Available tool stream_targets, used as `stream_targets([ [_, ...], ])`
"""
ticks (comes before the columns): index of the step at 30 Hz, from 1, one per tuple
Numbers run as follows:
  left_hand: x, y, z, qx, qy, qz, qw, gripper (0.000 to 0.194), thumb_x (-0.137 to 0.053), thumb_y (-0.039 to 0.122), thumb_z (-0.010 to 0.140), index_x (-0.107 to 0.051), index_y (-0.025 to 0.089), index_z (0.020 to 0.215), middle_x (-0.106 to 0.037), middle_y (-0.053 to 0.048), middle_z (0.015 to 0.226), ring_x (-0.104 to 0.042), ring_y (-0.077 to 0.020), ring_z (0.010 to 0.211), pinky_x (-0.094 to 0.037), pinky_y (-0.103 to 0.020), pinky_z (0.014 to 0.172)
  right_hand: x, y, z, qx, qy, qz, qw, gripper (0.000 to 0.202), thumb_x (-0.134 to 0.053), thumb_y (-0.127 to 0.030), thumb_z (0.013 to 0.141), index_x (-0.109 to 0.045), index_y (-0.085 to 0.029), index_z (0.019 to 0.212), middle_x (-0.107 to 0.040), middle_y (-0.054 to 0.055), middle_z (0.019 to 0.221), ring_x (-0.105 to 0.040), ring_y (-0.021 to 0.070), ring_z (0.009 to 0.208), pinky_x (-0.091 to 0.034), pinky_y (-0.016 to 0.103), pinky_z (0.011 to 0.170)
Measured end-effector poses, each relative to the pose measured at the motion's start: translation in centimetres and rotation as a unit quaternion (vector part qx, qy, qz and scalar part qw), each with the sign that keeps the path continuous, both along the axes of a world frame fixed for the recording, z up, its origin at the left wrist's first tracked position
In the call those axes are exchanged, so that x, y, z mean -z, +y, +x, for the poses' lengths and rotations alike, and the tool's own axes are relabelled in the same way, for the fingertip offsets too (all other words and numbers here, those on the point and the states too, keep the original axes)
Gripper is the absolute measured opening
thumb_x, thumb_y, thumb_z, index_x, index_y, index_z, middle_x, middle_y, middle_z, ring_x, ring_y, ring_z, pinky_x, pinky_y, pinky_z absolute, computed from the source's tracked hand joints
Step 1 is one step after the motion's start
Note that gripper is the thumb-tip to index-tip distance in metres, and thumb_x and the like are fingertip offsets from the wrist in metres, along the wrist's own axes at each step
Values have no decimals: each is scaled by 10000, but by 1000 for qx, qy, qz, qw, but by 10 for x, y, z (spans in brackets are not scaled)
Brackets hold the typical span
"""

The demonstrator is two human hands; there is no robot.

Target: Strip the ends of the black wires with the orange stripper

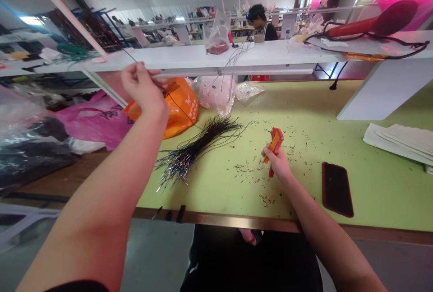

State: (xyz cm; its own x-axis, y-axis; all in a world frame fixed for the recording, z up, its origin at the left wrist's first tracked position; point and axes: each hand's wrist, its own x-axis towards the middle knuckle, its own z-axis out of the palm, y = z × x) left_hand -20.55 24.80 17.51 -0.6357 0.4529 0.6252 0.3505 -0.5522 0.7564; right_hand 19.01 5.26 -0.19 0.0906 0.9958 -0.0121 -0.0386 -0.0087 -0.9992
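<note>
Flat near the front edge of the smooth green table point(382, 183), a black phone point(337, 189) rimmed in red. Farther in, wrapped around the handles of a red-and-orange tool point(277, 137), the right hand point(280, 163), fingers curled; cannot tell how wide the tool's jaws stand. Strewn around it, short dark clippings point(241, 169). To the left, fanned loosely on the table, a bundle point(199, 145) of thin, bendy black wires with shiny ends. Raised beyond it, the left hand point(144, 86), fingertips pinching one slender black wire point(130, 56). Just behind that hand, a crinkled orange bag point(184, 102), contents hidden; farther left, a slumped pink bag point(98, 118), contents unclear too. Beyond, on the flat white shelf point(182, 59), a clear bag point(217, 30) with something reddish at its bottom. Far back, a person point(269, 32) in dark clothing.
</note>
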Motion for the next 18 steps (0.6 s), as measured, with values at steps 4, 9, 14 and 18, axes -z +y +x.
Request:
stream_targets([
  [4,-34,-18,-8,27,65,20,997,354,-301,364,1157,-426,88,1340,-636,59,860,-620,-7,548,-602,-364,817,2,3,2,-5,0,11,1000,351,-768,-564,844,-642,-240,793,-677,55,847,-650,252,847,-556,407,795],
  [9,-6,-113,66,154,334,-121,922,306,-615,447,1029,-695,159,1094,-683,17,764,-690,-133,685,-588,-328,802,-3,1,4,-18,66,18,997,366,-793,-584,827,-646,-251,858,-680,52,870,-663,254,871,-570,406,817],
  [14,97,-186,145,272,499,-340,750,288,-541,416,1036,-791,275,1069,-818,-33,935,-705,-203,700,-545,-336,705,-12,-3,7,-76,51,39,995,389,-806,-603,820,-667,-244,874,-683,57,887,-663,259,886,-567,414,835],
  [18,164,-194,179,282,493,-361,740,291,-515,367,1053,-790,276,1077,-822,-48,915,-741,-225,764,-543,-336,721,-8,-2,5,-116,-62,6,991,366,-806,-581,835,-688,-235,842,-660,42,809,-600,241,765,-529,416,751],
])
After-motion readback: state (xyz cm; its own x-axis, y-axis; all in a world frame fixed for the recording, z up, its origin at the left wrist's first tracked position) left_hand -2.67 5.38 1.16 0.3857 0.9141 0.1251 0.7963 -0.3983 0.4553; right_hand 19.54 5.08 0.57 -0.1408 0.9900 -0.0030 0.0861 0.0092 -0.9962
